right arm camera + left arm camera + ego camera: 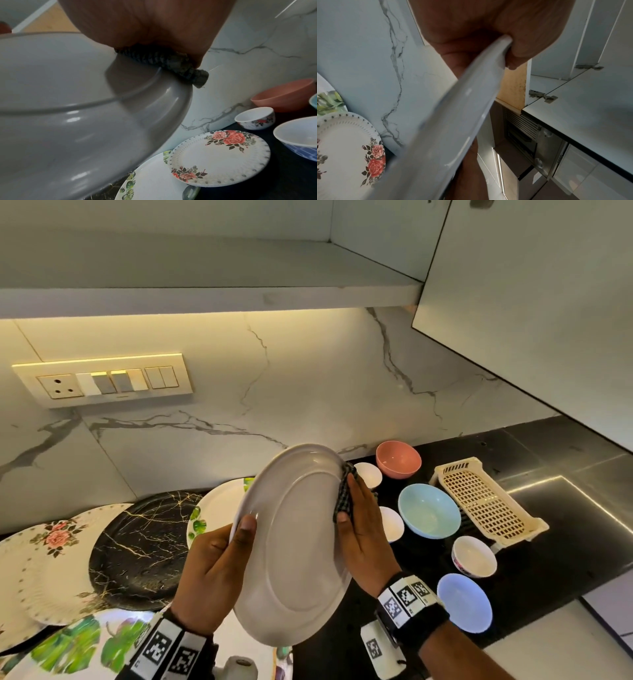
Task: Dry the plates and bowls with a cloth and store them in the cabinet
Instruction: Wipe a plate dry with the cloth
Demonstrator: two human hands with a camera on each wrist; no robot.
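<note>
Head view: white plate (301, 546) held up on edge over the black surface (534, 587), underside toward the camera, tilted with its top toward 1 o'clock. Left hand (212, 573) grips the rim at 9 o'clock, thumb on the near face, fingers curled behind; the left wrist view shows the rim wedged between thumb and fingers. Right hand (363, 529) presses a dark checked cloth (344, 494) against the rim at 2 o'clock, fingers folded round cloth and edge; the right wrist view shows the cloth bunched between palm and plate.

On the surface at 9 o'clock of the held plate: black marbled plate (137, 553), rose-patterned plate (51, 563), leaf-patterned plate (212, 511). At 3 o'clock: pink bowl (398, 459), pale blue bowl (429, 511), small floral bowl (473, 556), lilac bowl (464, 602), cream slotted rack (486, 503). Cabinet (239, 268) at 12 o'clock, door (531, 313) swung open at 2 o'clock.
</note>
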